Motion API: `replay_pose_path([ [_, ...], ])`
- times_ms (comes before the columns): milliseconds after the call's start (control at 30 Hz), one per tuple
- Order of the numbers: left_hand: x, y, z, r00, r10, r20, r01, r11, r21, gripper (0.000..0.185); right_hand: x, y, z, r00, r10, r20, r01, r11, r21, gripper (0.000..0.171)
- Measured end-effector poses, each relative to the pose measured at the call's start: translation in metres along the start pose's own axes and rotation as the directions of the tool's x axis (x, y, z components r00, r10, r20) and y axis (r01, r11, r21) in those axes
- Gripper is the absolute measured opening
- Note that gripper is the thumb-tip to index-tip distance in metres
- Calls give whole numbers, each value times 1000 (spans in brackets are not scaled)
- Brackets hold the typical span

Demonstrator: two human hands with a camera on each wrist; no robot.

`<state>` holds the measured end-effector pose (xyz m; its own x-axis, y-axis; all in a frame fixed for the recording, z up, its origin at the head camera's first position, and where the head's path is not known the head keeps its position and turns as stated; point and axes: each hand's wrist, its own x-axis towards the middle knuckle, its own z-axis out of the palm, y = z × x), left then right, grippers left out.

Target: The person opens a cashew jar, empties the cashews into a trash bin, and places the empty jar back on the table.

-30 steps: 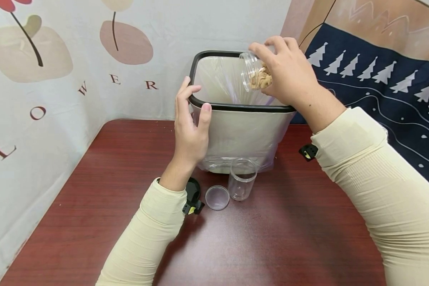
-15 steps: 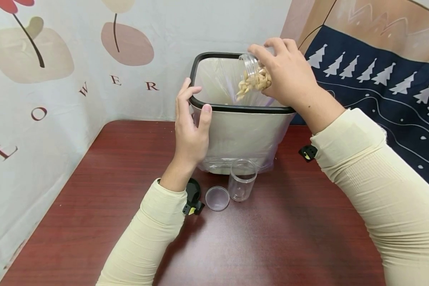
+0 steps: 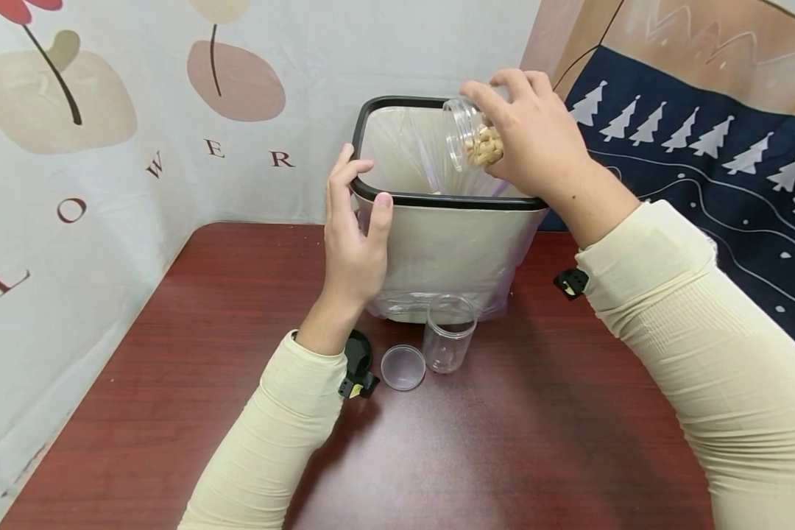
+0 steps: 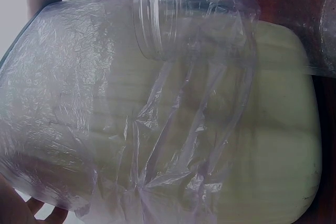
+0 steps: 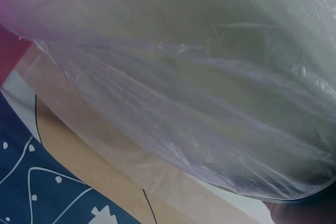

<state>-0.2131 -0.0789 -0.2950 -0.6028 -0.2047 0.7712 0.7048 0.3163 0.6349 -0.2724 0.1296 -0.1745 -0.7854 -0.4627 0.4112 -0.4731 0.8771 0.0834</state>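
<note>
A trash bin (image 3: 457,243) with a black rim and a clear lilac liner stands at the back of the table. My left hand (image 3: 354,243) holds its left front corner, thumb on the front wall and one finger bent over the rim. Above the bin's right side, my right hand (image 3: 536,129) grips a clear plastic jar (image 3: 460,132) from behind. The jar lies tipped, its mouth facing left over the opening. Small curved tan pieces (image 3: 483,147) sit inside it. The wrist views show mostly the lined wall; most of the bin's inside is hidden.
In front of the bin stands a second clear jar (image 3: 448,338), upright and without a lid. Beside it on the left lies a round clear lid (image 3: 403,367). Printed cloth (image 3: 238,184) hangs behind the dark red table (image 3: 238,316).
Half a second ago, tan pieces were spilling from the jar's mouth into the bin. Now the pieces left lie inside the jar, fewer than before. Both hands have stayed in place.
</note>
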Motion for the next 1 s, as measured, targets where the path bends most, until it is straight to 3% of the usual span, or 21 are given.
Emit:
replay_pose_path([
  [600,0,1,0,1000,0,2,0,1000,-1,49,0,0,0,1000,-14,-13,14,1000,-14,84],
  [1000,0,0,0,1000,-2,6,2,1000,9,49,-1,1,0,996,-70,-60,66,996,-65,79],
])
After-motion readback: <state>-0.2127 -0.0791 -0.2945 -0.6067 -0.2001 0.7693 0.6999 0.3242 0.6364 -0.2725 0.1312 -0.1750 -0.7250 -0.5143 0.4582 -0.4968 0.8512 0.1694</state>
